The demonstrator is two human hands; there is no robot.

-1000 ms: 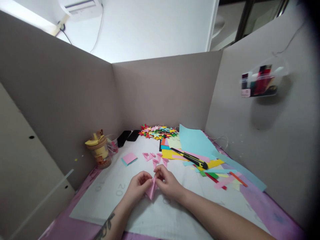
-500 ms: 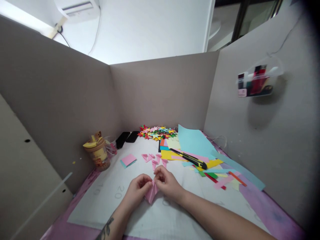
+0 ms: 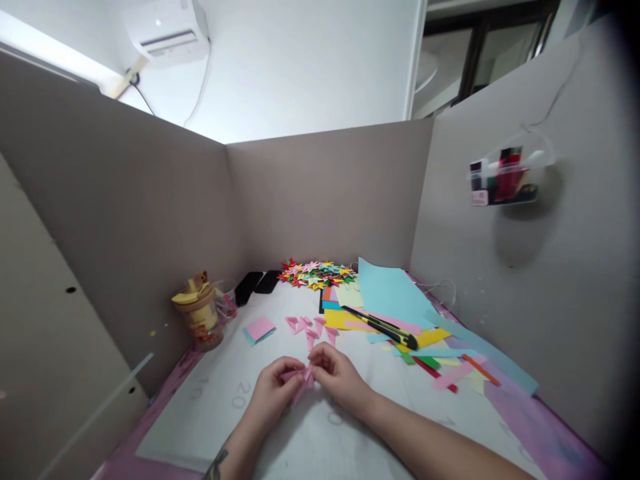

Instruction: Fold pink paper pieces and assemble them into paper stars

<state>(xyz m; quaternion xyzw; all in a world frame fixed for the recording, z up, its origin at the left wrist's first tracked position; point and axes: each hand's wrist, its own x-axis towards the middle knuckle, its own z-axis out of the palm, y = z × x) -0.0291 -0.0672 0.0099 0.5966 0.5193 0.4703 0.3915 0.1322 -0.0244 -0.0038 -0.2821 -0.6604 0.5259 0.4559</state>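
Between my two hands is a folded piece of pink paper (image 3: pixel 306 380), partly hidden by the fingers. My left hand (image 3: pixel 280 383) pinches it from the left, thumb and forefinger closed on it. From the right, my right hand (image 3: pixel 334 373) grips its upper right edge with the fingertips. Just beyond the hands lie several small folded pink paper pieces (image 3: pixel 303 325) in a loose cluster. To their left sits a small stack of square paper (image 3: pixel 259 329), pink on top with blue beneath.
A black and yellow utility knife (image 3: pixel 385 328) lies on coloured paper strips (image 3: pixel 430 363) at the right. Behind are folded paper stars (image 3: pixel 317 273) and a light blue sheet (image 3: pixel 390 290). A lidded cup (image 3: pixel 199 317) and black phones (image 3: pixel 249 288) stand at the left. Grey partitions enclose the table.
The pink paper has been turned and partly folded in between the fingers, so less of its broad face shows. Both hands stay close together. The whole view has shifted slightly.
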